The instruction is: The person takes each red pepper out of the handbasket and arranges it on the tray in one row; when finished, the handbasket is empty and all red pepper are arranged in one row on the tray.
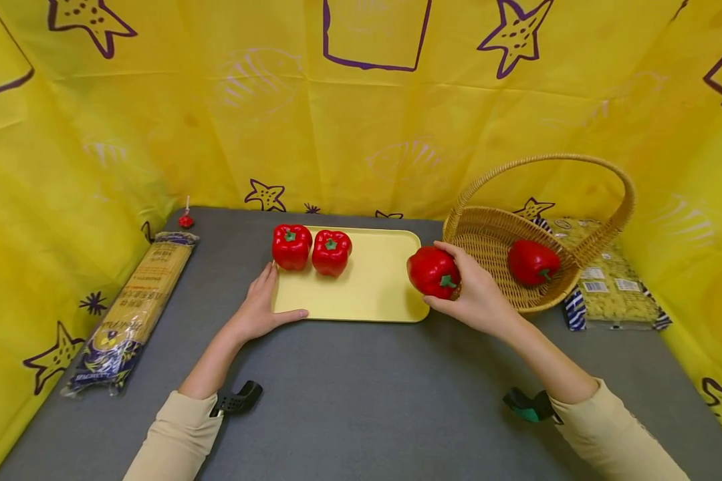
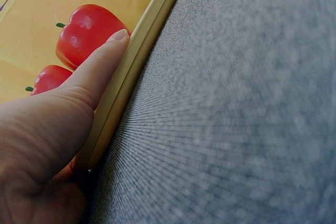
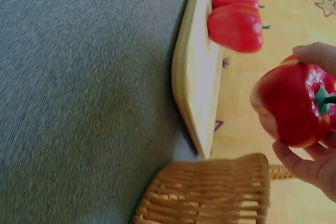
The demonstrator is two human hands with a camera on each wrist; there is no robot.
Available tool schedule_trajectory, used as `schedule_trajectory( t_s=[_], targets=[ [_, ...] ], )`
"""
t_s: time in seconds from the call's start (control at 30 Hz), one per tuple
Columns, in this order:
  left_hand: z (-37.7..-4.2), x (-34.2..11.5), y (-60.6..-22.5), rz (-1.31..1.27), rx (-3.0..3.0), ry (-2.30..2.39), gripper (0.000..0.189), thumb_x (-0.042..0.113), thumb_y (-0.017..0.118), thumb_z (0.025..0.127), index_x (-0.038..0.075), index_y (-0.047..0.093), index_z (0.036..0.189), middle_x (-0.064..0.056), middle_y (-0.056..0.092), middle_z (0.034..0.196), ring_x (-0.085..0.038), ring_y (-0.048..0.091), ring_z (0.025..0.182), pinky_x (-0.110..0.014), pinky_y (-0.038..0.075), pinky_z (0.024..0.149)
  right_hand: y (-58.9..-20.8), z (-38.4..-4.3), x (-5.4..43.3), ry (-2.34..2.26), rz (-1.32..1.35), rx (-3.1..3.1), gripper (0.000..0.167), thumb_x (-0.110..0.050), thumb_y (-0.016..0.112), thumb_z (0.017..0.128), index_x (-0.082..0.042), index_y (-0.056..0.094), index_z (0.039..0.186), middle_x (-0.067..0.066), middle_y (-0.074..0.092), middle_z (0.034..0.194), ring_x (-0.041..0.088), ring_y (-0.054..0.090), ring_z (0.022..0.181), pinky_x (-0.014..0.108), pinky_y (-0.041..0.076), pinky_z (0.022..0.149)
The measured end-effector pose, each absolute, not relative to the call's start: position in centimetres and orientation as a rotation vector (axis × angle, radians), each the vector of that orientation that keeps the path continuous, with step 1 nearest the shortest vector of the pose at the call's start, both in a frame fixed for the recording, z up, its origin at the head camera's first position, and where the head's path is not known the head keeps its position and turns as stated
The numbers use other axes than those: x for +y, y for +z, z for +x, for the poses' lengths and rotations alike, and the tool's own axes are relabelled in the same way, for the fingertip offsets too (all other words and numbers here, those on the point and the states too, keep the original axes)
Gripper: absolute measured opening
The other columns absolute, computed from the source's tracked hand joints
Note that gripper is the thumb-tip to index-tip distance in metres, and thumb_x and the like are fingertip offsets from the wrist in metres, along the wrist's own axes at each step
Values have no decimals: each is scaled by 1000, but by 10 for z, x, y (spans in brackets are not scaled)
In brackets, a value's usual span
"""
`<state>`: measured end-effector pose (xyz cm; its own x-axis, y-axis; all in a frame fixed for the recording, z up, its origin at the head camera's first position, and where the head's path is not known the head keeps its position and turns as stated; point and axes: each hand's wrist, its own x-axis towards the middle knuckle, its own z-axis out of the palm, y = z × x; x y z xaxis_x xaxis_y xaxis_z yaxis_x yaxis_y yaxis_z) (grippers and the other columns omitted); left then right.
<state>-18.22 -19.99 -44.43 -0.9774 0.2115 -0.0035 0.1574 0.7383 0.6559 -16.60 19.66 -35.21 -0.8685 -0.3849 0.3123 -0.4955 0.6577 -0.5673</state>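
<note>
My right hand (image 1: 475, 294) grips a red bell pepper (image 1: 432, 270) with a green stem, thumb and fingers on opposite sides. In the right wrist view this bell pepper (image 3: 294, 103) hangs above the level of the tray. It overlaps the right end of the yellow tray (image 1: 379, 280) in the head view. Two more red bell peppers (image 1: 291, 247) stand side by side at the tray's left end, stems up. At the front left corner, my left hand (image 1: 261, 307) rests against the tray. Its straight thumb (image 2: 102, 64) lies along the front rim, fingers along the left side.
A wicker basket (image 1: 481, 234) with a tall handle stands right of the tray, one red bell pepper (image 1: 532, 262) inside. Behind it lies a pasta bag (image 1: 620, 287). A spaghetti pack (image 1: 132, 300) lies at the left, with a small red object (image 1: 186, 220) beyond it.
</note>
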Motion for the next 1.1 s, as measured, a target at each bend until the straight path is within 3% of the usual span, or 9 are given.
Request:
schedule_trajectory(
  t_s=[0.73,1.1],
  targets=[
    [-182,-199,-443,312,2855,1068,119,47,79,79,-4,2,154,-27,1,159,-50,7,141,-64,13,110,-370,-199,159,1022,874,-2730,83,-24,86,73,-4,43,142,15,50,133,29,53,115,47,51,89],
    [-181,-199,-445,302,2852,1080,119,48,79,78,-2,2,154,-27,2,159,-50,8,141,-65,14,110,-376,-215,142,1060,807,-2853,84,-27,85,74,-5,40,142,14,54,133,28,56,115,43,48,95]
  ],
)
